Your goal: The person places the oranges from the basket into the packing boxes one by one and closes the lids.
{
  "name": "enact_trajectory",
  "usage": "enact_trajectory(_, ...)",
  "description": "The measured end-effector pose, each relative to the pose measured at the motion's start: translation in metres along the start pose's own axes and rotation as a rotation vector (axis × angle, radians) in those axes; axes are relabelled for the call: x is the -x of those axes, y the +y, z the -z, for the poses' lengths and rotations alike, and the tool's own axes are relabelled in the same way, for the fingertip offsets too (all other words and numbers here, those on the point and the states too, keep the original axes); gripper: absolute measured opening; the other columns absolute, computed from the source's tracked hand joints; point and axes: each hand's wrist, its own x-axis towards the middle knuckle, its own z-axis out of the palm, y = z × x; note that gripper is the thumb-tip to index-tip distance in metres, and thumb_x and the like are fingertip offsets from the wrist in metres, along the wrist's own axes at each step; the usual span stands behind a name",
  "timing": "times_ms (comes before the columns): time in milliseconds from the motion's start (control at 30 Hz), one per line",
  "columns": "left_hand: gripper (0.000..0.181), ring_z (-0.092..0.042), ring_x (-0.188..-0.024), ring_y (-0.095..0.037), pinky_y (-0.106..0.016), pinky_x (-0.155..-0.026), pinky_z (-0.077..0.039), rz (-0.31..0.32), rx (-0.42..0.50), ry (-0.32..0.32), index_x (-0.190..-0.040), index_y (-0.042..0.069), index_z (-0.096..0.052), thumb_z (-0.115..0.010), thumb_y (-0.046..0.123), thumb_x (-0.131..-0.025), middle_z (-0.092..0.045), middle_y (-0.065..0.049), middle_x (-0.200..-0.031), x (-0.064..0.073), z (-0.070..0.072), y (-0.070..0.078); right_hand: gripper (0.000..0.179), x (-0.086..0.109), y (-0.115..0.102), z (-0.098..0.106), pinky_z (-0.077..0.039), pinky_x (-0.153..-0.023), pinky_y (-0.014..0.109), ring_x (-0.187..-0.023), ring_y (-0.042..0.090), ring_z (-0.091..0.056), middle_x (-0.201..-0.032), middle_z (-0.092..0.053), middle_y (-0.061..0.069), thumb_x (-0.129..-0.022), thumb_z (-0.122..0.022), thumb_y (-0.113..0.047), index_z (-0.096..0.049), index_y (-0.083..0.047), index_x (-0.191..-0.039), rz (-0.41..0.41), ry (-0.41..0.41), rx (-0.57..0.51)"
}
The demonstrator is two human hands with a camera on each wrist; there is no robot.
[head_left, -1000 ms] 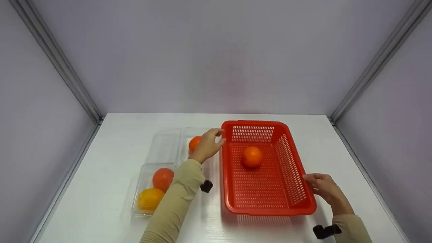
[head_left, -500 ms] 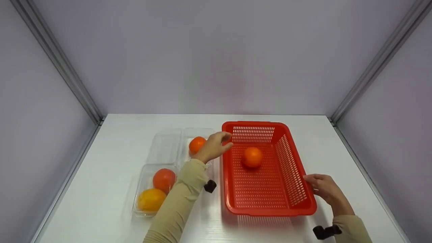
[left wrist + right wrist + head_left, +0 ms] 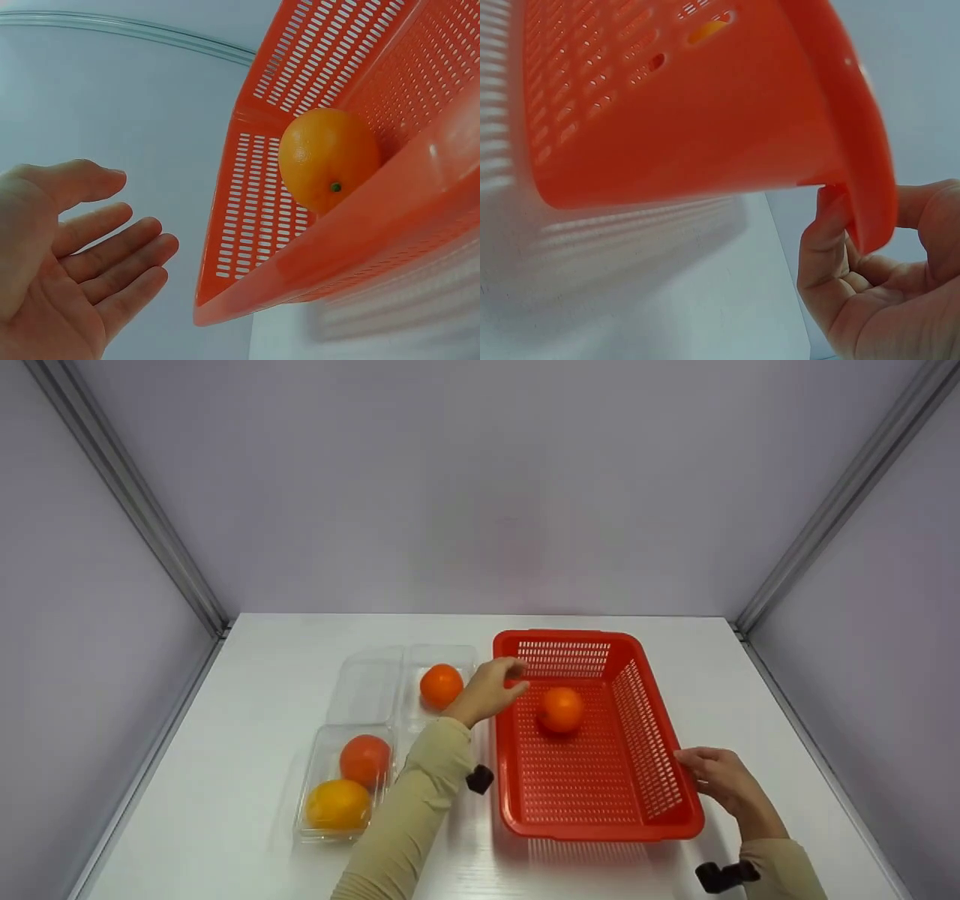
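Note:
A red plastic basket (image 3: pixel 506 780) with slotted walls sits on the white table, tilted in the wrist views. Inside it lies an orange (image 3: pixel 561 709), its green stem end showing in the left wrist view. My left hand (image 3: pixel 489 690) hovers over the basket's left rim, fingers spread and holding nothing; its palm (image 3: pixel 52 300) shows bare in the left wrist view. At the right side, my right hand (image 3: pixel 724 780) grips the basket's rim, with curled fingers (image 3: pixel 825 247) under the lip and the thumb on the other side.
Left of the basket lies a clear plastic clamshell (image 3: pixel 364 690) beside another clear section (image 3: pixel 439 651) holding an orange fruit (image 3: pixel 441 686). Nearer, a clear box (image 3: pixel 319 750) holds a reddish round fruit (image 3: pixel 365 760) and a yellow-orange one (image 3: pixel 337 804). Pale walls (image 3: pixel 480 495) enclose the table.
My left hand has drifted right and slightly nearer, from beside the basket's left rim to over it, uncovering more of the fruit behind it. The right hand and basket stay put.

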Motion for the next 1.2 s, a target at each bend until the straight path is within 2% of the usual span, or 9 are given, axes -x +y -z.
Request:
enact_trajectory(233, 0.038, -0.058, -0.122, -0.03, -0.039, -0.107, -0.047, 0.04, 0.038, -0.03, -0.131, -0.001, -0.054, -0.057, 0.012, -0.095, -0.059, -0.021, -0.132, -0.002, -0.004, 0.001, 0.045, -0.003, 0.001, 0.002, -0.057, -0.074, 0.024, -0.082, 0.006, -0.066, -0.088, -0.069, -0.007, -0.097, -0.056, -0.027, -0.055, 0.011, -0.121, 0.014, -0.034, -0.005)
enact_trajectory(567, 0.038, -0.058, -0.123, -0.03, -0.039, -0.108, -0.047, 0.024, 0.028, -0.026, -0.131, -0.001, -0.055, -0.057, 0.013, -0.096, -0.059, -0.02, -0.131, -0.003, -0.006, 0.004, 0.043, -0.006, 0.0, 0.006, -0.056, -0.077, 0.025, -0.083, 0.008, -0.065, -0.089, -0.069, -0.007, -0.096, -0.056, -0.029, -0.057, 0.009, -0.118, 0.005, -0.055, 0.031)
enact_trajectory(867, 0.036, -0.058, -0.122, -0.03, -0.039, -0.107, -0.047, 0.01, 0.039, -0.028, -0.129, -0.002, -0.055, -0.057, 0.011, -0.096, -0.06, -0.021, -0.13, -0.005, -0.009, 0.007, 0.044, -0.01, -0.002, 0.015, -0.057, -0.079, 0.026, -0.087, 0.008, -0.066, -0.093, -0.07, -0.008, -0.098, -0.053, -0.029, -0.057, 0.009, -0.12, 0.03, -0.187, 0.046)
enact_trajectory(1000, 0.035, -0.059, -0.122, -0.031, -0.039, -0.107, -0.047, 0.01, 0.041, -0.025, -0.128, -0.002, -0.056, -0.057, 0.01, -0.095, -0.06, -0.022, -0.13, -0.006, -0.009, 0.007, 0.038, -0.011, -0.003, 0.019, -0.058, -0.081, 0.027, -0.09, 0.008, -0.067, -0.095, -0.071, -0.009, -0.099, -0.052, -0.028, -0.06, 0.004, -0.117, 0.032, -0.251, 0.01)
enact_trajectory(1200, 0.036, -0.058, -0.121, -0.029, -0.038, -0.107, -0.047, 0.033, 0.029, -0.032, -0.129, -0.001, -0.055, -0.057, 0.012, -0.095, -0.061, -0.02, -0.129, -0.006, -0.011, 0.005, 0.029, -0.011, -0.003, 0.023, -0.057, -0.081, 0.028, -0.09, 0.008, -0.068, -0.095, -0.071, -0.009, -0.099, -0.052, -0.027, -0.064, -0.004, -0.112, 0.025, -0.305, -0.009)
